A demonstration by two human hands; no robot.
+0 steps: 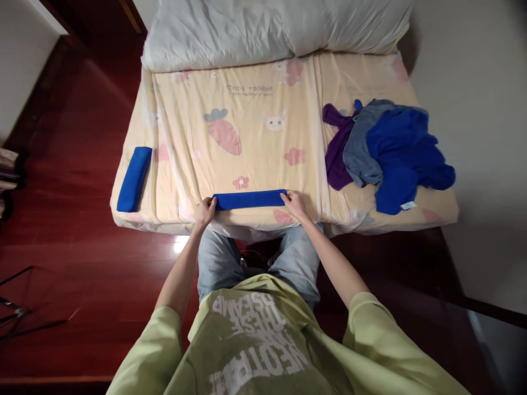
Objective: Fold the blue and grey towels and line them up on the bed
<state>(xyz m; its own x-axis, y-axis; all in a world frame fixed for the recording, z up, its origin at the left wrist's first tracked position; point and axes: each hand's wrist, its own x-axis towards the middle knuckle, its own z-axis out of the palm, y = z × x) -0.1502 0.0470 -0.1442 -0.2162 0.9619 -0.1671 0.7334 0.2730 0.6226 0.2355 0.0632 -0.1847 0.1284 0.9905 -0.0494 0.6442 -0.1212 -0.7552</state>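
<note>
A blue towel (249,199), folded into a long narrow strip, lies near the front edge of the bed. My left hand (205,210) pinches its left end, and my right hand (293,203) pinches its right end. Both hands are closed, thumbs on top of the cloth. Over at the bed's left edge lies another folded blue towel (134,179), apart from my hands. To the right sits a loose heap with a blue cloth (401,148) bearing a white tag, a grey cloth (362,151) and a purple cloth (338,153).
The bed (255,164) has a yellow sheet printed with carrots and rabbits. A pale rolled quilt (272,33) runs along its far side. A wall (486,137) rises at the right. On the dark red floor (94,285), thin black stand legs (20,312) show at the lower left.
</note>
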